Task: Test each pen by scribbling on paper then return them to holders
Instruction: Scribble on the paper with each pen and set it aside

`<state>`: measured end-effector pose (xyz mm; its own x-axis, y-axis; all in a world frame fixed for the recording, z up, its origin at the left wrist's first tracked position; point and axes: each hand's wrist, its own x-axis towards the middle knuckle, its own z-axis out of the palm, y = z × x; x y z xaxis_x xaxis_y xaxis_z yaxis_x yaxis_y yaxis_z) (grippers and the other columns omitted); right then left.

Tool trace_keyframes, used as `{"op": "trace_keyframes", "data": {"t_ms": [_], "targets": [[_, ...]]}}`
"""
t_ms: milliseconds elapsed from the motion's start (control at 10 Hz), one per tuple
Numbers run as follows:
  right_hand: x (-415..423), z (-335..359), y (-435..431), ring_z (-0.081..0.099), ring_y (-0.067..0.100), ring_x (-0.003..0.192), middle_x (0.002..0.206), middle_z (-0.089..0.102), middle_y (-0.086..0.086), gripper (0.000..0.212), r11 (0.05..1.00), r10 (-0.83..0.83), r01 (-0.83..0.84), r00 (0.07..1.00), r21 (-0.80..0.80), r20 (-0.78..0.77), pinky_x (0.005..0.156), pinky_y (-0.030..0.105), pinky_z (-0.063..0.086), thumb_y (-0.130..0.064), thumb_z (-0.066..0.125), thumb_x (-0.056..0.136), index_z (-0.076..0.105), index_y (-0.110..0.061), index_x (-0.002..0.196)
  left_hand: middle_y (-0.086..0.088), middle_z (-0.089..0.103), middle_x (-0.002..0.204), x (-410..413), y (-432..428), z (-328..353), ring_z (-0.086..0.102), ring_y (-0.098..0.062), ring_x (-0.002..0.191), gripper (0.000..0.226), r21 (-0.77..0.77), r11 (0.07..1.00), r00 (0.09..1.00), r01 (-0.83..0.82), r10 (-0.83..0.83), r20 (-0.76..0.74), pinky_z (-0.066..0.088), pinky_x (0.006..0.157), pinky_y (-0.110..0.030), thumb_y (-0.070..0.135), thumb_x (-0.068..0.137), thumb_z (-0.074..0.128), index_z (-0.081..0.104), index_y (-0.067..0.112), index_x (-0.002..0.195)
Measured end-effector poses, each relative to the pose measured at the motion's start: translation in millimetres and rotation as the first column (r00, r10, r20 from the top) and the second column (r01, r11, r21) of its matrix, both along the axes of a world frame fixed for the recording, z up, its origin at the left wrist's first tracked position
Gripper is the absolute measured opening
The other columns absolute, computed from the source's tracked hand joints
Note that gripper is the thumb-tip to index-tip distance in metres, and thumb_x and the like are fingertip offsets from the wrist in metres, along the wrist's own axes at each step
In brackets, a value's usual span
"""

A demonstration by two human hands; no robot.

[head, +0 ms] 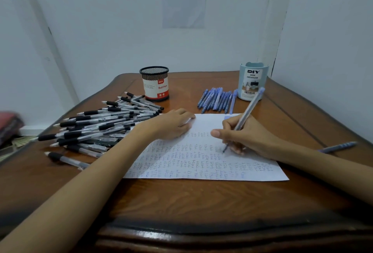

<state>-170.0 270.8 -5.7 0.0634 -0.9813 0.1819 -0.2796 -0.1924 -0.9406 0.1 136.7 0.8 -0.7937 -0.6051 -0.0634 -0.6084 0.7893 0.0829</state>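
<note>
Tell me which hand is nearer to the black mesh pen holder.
Left. The left hand rests on the paper just in front of the mesh holder; the right hand, gripping a blue pen, is farther right, nearer the blue organizer.

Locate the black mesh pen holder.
In the head view, the black mesh pen holder stands at the far side of the wooden table, left of centre, just behind the pile of black-grip pens.

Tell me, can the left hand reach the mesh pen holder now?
Probably yes: the left hand rests open on the paper, holding nothing, and only bare table lies between it and the mesh pen holder.
</note>
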Motion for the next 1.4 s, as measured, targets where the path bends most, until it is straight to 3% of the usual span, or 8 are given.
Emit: {"op": "trace_keyframes", "data": {"t_ms": [100, 400, 600, 900, 1400], "targets": [[3.0, -2.1, -0.1, 0.041, 0.007, 0.033, 0.037, 0.047, -0.003, 0.039, 0.998, -0.047, 0.044, 0.997, -0.043, -0.068, 0.038, 0.017, 0.036, -0.032, 0.068, 0.071, 0.047, -0.008, 0.048, -0.002, 0.029, 0.148, -0.8, 0.2, -0.6, 0.031, -0.019, 0.132, 0.044, -0.002, 1.0, 1.0, -0.004, 0.004, -0.002, 0.028, 0.108, -0.034, 0.031, 0.101, 0.03, 0.029, 0.018, 0.144], [1.4, -2.7, 0.6, 0.046, 0.009, 0.035, 0.04, 0.048, 0.002, 0.037, 1.0, 0.002, -0.003, 0.997, -0.011, -0.072, 0.038, 0.016, 0.038, -0.029, 0.068, 0.074, 0.049, -0.006, 0.052, -0.003, 0.029, 0.148, -1.2, -1.6, -1.8, 0.031, -0.02, 0.132, 0.044, -0.016, 1.0, 1.0, 0.002, -0.002, 0.007, 0.028, 0.109, -0.034, 0.029, 0.101, 0.03, 0.029, 0.017, 0.144], [-1.5, -3.0, -1.8, 0.043, 0.006, 0.034, 0.038, 0.046, -0.004, 0.038, 0.999, -0.031, 0.031, 0.994, 0.003, -0.105, 0.038, 0.015, 0.036, -0.008, 0.061, 0.088, 0.047, -0.004, 0.053, -0.003, 0.03, 0.148, -0.8, -0.7, -1.5, 0.031, -0.019, 0.132, 0.043, -0.01, 1.0, 1.0, 0.005, -0.005, 0.003, 0.026, 0.107, -0.031, 0.028, 0.102, 0.03, 0.028, 0.016, 0.144], [-0.4, -3.5, -1.0, 0.043, 0.007, 0.034, 0.039, 0.048, -0.004, 0.039, 0.999, -0.046, 0.045, 0.998, -0.023, -0.045, 0.039, 0.015, 0.037, -0.01, 0.063, 0.086, 0.049, -0.009, 0.05, -0.003, 0.029, 0.148, -1.2, 0.1, -1.3, 0.03, -0.019, 0.132, 0.044, -0.001, 1.0, 1.0, -0.002, 0.002, 0.007, 0.026, 0.108, -0.031, 0.028, 0.102, 0.03, 0.028, 0.017, 0.144], [1.6, -1.8, -0.9, 0.042, 0.007, 0.034, 0.04, 0.047, 0.001, 0.039, 0.998, -0.062, 0.061, 0.995, -0.012, -0.073, 0.039, 0.014, 0.037, -0.007, 0.06, 0.088, 0.047, -0.005, 0.052, -0.003, 0.029, 0.148, -1.3, 0.5, -1.0, 0.03, -0.018, 0.132, 0.043, -0.003, 1.0, 1.0, 0.001, -0.001, 0.004, 0.025, 0.106, -0.029, 0.028, 0.102, 0.03, 0.028, 0.017, 0.144]]}}
